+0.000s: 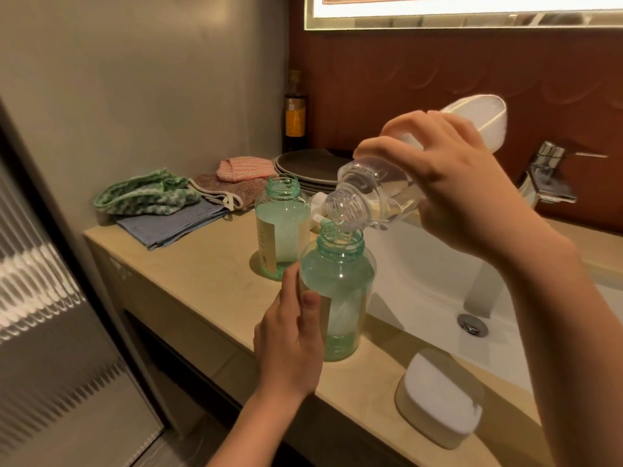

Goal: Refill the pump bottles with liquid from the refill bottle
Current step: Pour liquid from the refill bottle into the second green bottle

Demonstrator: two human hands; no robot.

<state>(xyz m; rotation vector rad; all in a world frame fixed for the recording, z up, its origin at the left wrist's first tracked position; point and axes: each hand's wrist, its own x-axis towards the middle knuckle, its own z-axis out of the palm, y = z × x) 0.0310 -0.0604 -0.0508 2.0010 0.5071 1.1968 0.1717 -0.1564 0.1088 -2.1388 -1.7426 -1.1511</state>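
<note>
Right hand is wrapped round the clear refill bottle, which is tipped neck-down with its base up toward the wall. Its mouth sits right over the open neck of the near pump bottle. Left hand grips that bottle's lower body, thumb on the near side. It stands upright on the worktop at the sink basin's left rim. The second pump bottle is just behind it, upright and neck open, partly filled with pale liquid. White pump parts lie between the two, mostly hidden by the refill bottle's neck. Back-left on the worktop is a green patterned cloth on a folded blue towel, then a brown cloth and a pink cloth, next to a stack of dark plates. A dark bottle with a yellow label stands in the back corner. A white lidded box sits at the front edge, and the tap is at the basin's back. Can't make out the pour stream itself. Bottle labels are unreadable. The right hand covers the refill bottle's midsection.
</note>
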